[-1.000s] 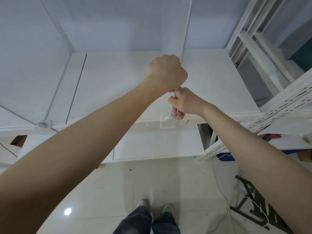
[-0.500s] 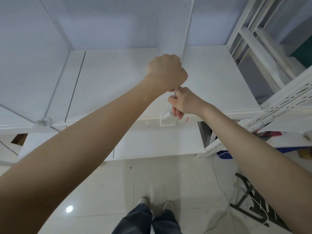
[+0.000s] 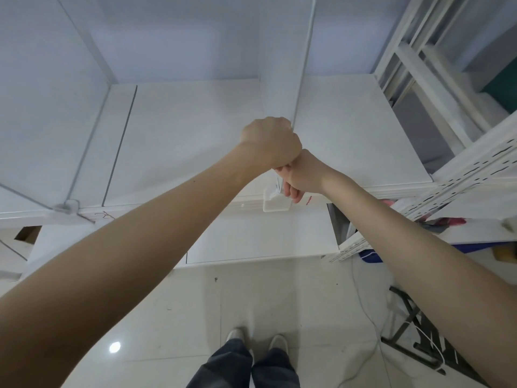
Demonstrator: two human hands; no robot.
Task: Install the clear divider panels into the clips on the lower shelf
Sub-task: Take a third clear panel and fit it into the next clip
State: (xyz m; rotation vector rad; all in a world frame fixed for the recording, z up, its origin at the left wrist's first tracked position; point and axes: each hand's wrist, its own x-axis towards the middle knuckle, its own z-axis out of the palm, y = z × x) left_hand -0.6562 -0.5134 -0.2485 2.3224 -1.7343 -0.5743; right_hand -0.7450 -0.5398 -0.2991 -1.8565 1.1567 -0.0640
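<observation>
both hands gripping the clear divider at the shelf's front clip

the left hand (image 3: 270, 141) is closed into a fist around the front edge of the clear divider panel (image 3: 282, 65), which stands upright on the white lower shelf (image 3: 190, 141) and runs back toward the rear wall. just below it, touching it, the right hand (image 3: 300, 175) is curled tight on the same edge near the bottom, its fingers (image 3: 291, 193) wrapped over the panel right above the white clip (image 3: 275, 204) on the shelf's front rail. the panel's lower corner meets the clip, but whether it is fully seated is hidden by the fingers.

at the far left, a second clear divider panel (image 3: 36, 113) stands upright in another clip (image 3: 68, 204) on the same front rail, well apart from the hands. to the right is a white perforated upright (image 3: 458, 177) of a neighbouring rack. below, on the glossy tile floor (image 3: 293, 298), the person's shoes (image 3: 256, 338) and dark trouser legs show, with a black metal frame (image 3: 419, 331) and a thin white cable at the right.
</observation>
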